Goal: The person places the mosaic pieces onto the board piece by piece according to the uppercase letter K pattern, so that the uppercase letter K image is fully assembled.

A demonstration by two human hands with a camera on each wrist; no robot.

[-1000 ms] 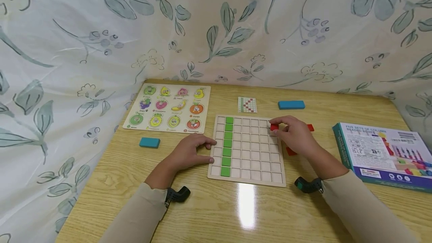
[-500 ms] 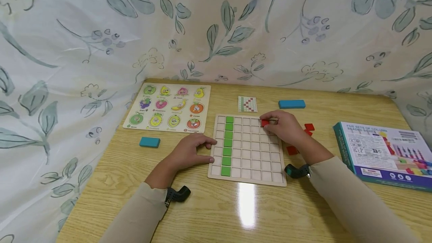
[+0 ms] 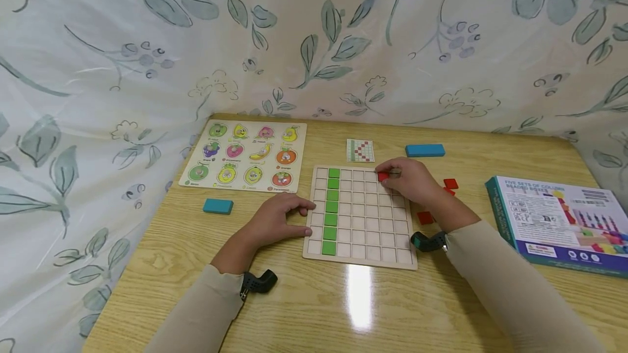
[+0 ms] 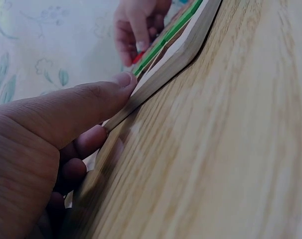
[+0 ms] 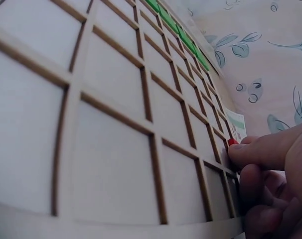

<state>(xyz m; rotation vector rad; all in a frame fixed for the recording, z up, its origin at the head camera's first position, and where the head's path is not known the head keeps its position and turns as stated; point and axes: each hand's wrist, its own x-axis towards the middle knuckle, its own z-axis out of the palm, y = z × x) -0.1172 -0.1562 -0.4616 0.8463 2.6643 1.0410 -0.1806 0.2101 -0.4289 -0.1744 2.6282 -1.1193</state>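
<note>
A wooden grid board (image 3: pixel 359 262) lies on the table, with a column of green tiles (image 3: pixel 331 207) down its second column from the left. My right hand (image 3: pixel 411 180) pinches a red square tile (image 3: pixel 382 177) over the far row, towards the right end. In the right wrist view, only a sliver of that red tile (image 5: pixel 232 142) shows at the fingertips. Whether it sits fully in its cell, I cannot tell. My left hand (image 3: pixel 275 221) rests beside the board's left edge, thumb and index finger spread apart and touching it. The left thumb (image 4: pixel 91 102) lies against the board's rim.
Several loose red tiles (image 3: pixel 425 217) lie right of the board. Behind it is a small pattern card (image 3: pixel 360 151). Two blue blocks flank it, one (image 3: pixel 424 150) back right, the other (image 3: pixel 218 206) left. A fruit puzzle (image 3: pixel 242 154) and a boxed set (image 3: pixel 559 222) stand further out.
My right hand has carried the red tile leftwards from the board's right edge to a far-row cell, uncovering loose red tiles. The left hand has stayed put.
</note>
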